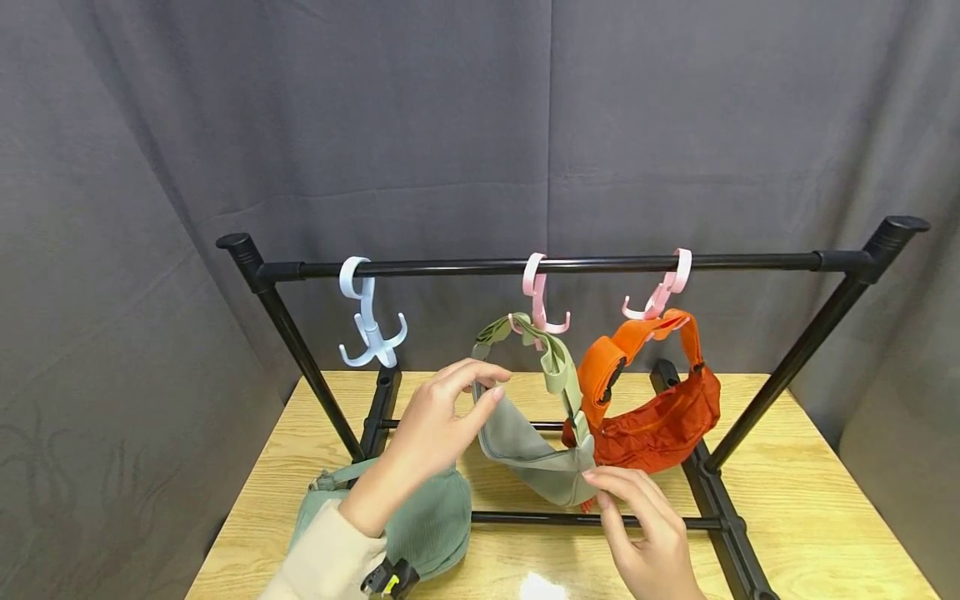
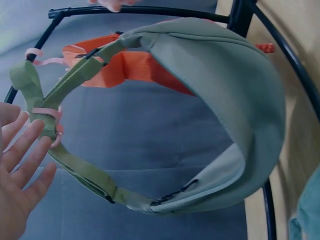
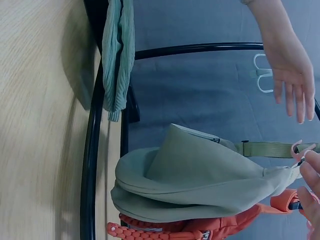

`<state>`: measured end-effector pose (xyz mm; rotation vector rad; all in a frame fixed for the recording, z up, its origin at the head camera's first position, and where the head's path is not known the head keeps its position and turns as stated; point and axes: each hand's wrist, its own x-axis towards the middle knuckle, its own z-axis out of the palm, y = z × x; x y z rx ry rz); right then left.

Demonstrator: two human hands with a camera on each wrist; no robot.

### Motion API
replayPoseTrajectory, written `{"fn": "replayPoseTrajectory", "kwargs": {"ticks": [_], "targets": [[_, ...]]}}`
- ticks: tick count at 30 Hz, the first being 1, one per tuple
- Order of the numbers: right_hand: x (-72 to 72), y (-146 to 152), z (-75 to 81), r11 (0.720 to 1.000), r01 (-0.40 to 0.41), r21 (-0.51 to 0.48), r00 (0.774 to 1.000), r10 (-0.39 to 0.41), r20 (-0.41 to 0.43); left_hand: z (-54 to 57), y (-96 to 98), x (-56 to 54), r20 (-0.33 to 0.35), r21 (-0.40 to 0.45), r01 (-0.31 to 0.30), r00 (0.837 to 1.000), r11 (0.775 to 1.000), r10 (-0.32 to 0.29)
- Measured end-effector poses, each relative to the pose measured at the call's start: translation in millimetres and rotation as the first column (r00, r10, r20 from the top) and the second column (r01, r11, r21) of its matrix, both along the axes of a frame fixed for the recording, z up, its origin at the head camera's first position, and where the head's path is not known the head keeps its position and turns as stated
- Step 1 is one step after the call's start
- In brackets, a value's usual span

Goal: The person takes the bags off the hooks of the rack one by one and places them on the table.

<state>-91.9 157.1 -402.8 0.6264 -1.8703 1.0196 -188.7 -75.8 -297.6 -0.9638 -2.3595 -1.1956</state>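
Note:
A grey-green waist bag (image 1: pixel 525 446) hangs by its olive strap (image 2: pixel 75 80) from the middle pink hook (image 1: pixel 538 292). My left hand (image 1: pixel 442 417) is beside the bag's left side, fingers extended and apart from the strap in the left wrist view. Near the bag's right end is my right hand (image 1: pixel 645 525), its fingers loosely extended; whether the fingertips touch the fabric is unclear. In the right wrist view, the grey-green bag (image 3: pixel 200 175) hangs in front of an orange waist bag (image 1: pixel 660 421), which hangs from the right pink hook (image 1: pixel 663 287).
A black rack (image 1: pixel 450 267) stands on the wooden table (image 1: pixel 817 500). On its left hangs a light blue hook (image 1: pixel 371 321) with nothing on it. A teal corduroy bag (image 1: pixel 431 521) with a black buckle lies at the front left, partly behind my left forearm. Grey curtains surround the table.

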Motion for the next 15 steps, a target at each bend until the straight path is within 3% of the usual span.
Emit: {"fn": "replayPoseTrajectory", "kwargs": {"ticks": [15], "targets": [[4.5,-2.3,-6.5,1.000,0.030,-0.007,0.998,-0.029,0.056,18.3,8.6,-3.6,-0.095,0.040,0.031,0.995,0.999,-0.027]]}}
